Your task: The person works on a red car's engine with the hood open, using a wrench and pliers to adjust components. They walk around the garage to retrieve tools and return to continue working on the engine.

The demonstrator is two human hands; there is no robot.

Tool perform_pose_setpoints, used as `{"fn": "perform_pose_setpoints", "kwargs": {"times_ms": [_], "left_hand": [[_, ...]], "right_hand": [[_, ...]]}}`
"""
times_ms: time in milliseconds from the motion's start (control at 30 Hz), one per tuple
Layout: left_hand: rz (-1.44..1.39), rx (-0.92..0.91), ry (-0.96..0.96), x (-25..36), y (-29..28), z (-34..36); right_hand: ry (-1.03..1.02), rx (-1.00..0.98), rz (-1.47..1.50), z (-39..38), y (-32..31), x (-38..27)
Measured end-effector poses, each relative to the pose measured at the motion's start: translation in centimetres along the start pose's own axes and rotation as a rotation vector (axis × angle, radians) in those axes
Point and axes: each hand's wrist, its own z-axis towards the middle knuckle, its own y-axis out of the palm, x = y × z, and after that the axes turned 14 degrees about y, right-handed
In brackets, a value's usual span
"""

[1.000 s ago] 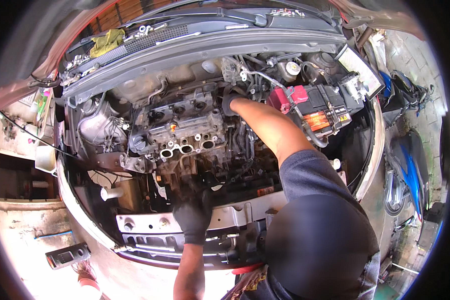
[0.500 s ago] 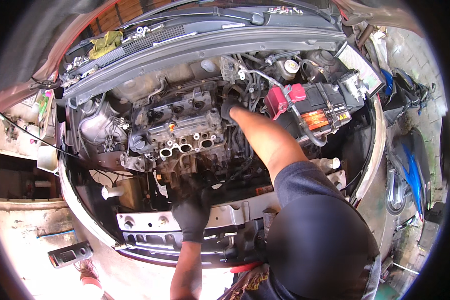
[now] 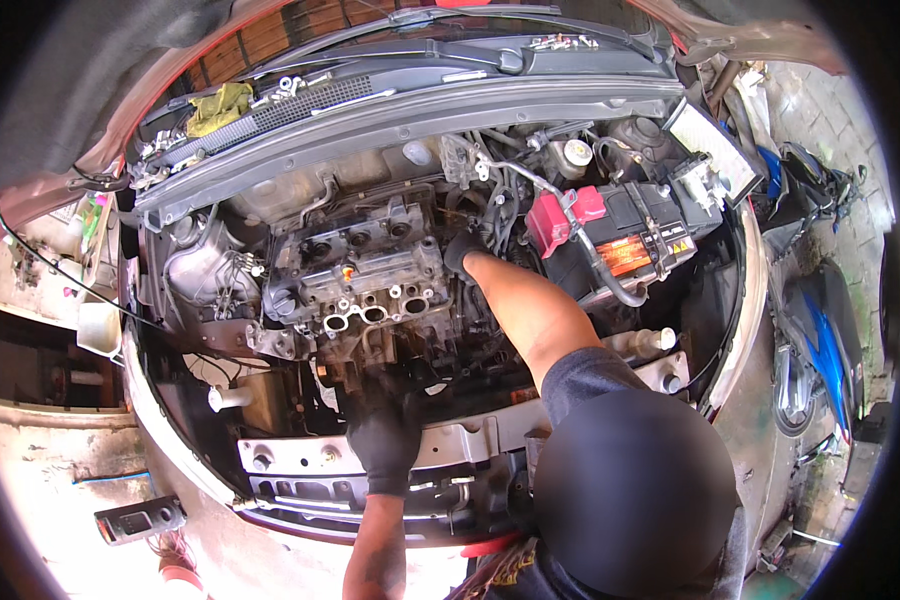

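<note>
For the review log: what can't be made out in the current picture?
In the head view:
- Left hand: fingertips lost in dark shadow below the engine; any grip is unclear.
- Right hand: fingers hidden by the hand itself and the dark gap beside the engine; what they touch is unclear.
- Blurred round patch: covers whatever lies behind it.
- Small loose parts near the windshield: too small to identify.
</note>
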Motion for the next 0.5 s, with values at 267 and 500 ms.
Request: {"fn": "perform_pose_setpoints", "kwargs": {"times_ms": [267,500], "left_hand": [[0.008,0.003,-0.063,-0.4,-1.0,-1.0],[-0.017,0.047,0.026,0.1,-1.3,-0.1]], "right_hand": [[-0.190,-0.228,-0.474,-2.7,-0.8,-3.2],[-0.620,-0.221,-0.954,1.9,-0.4,1.0]]}}
